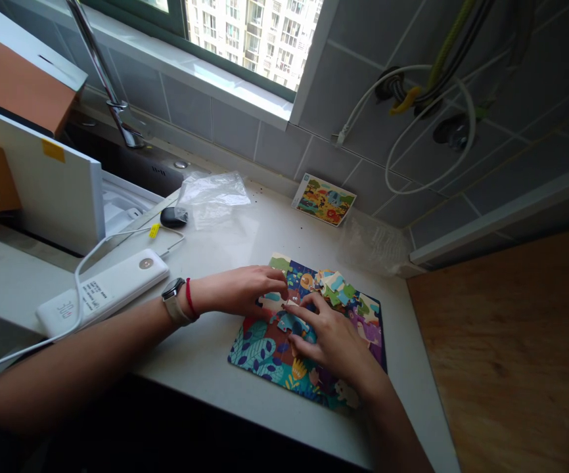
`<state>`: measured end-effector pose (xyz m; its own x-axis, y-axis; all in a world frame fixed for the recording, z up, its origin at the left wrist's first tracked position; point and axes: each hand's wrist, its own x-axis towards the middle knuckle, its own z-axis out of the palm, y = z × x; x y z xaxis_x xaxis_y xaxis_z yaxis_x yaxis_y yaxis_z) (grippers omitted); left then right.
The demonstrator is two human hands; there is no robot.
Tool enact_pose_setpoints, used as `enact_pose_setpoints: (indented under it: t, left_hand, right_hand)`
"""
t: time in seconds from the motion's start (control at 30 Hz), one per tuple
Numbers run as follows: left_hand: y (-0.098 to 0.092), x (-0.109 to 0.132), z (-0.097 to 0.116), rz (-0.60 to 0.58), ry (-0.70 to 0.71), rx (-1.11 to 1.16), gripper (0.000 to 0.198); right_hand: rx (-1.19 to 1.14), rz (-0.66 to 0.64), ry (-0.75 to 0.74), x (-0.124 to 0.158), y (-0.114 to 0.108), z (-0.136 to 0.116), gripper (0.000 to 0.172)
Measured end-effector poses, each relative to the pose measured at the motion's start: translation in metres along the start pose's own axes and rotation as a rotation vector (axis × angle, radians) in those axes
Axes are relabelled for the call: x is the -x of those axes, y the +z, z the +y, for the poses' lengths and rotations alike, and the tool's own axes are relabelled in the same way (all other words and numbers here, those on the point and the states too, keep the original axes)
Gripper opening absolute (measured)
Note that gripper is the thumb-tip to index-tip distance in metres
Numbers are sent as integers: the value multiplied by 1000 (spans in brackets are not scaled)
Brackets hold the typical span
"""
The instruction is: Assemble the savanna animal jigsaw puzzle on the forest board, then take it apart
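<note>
Daylight from window (250,39), outside bright; jigsaw puzzle (259,355) sharp; soft shadows on counter (205,387); wide-angle bending at frame edges.

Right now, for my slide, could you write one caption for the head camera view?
The left hand and right hand touch pieces of a colourful jigsaw puzzle on a white countertop.

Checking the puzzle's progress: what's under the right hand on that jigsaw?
The right hand lies over the jigsaw puzzle, its fingers beside a loose-looking blue piece. The palm hides whatever lies directly beneath it, so those pieces cannot be seen.
</note>
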<state>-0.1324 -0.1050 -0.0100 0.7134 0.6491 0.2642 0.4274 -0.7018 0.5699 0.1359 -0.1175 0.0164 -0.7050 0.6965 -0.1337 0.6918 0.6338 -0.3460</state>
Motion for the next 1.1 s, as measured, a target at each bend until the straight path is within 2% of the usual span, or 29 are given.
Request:
enact_pose_setpoints:
  t: [0.27, 0.6, 0.87, 1.1]
  left_hand:
    - [-4, 1, 2, -53, -49, 105, 46]
    - [-3, 1, -1, -95, -35, 107, 43]
    - [-2, 1, -1, -83, -12, 93, 43]
    - [-3, 1, -1, -124, -32, 85, 46]
  right_hand:
    - [-6, -26, 5, -1, -2, -2, 39]
    - [-13, -48, -10, -2, 2, 0, 38]
    - [32, -36, -6, -1, 2, -3, 37]
    - [64, 3, 3, -3, 7, -4, 32]
